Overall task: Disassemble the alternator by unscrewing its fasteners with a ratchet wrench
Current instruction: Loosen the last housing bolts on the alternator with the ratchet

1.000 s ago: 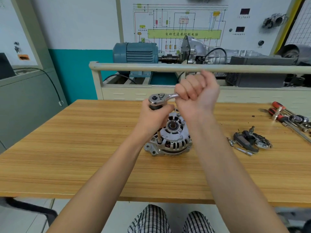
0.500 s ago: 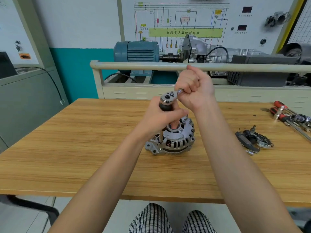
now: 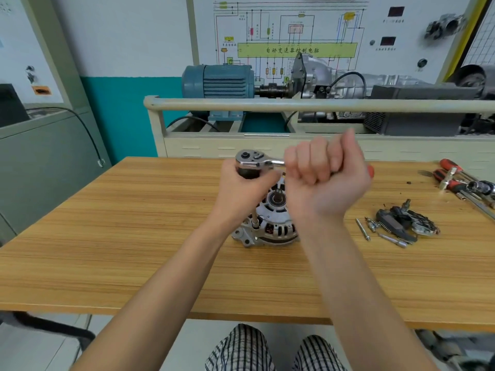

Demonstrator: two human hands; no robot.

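The alternator [image 3: 270, 223] stands on the wooden table [image 3: 134, 236] in front of you, and the extension bar [image 3: 253, 219] of the ratchet wrench [image 3: 258, 159] goes down to a fastener at its left edge. Your left hand [image 3: 242, 186] grips the socket part just under the ratchet head, and your right hand [image 3: 325, 175] has its fingers curled tightly around the handle. To the right of the alternator lie removed parts [image 3: 407, 223] with loose bolts [image 3: 363, 229], and screwdrivers [image 3: 455, 178] lie near the table's far right edge.

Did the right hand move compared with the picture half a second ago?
Yes. The right hand, gripping the ratchet wrench handle, swung rightward and toward the person, away from the alternator centre.
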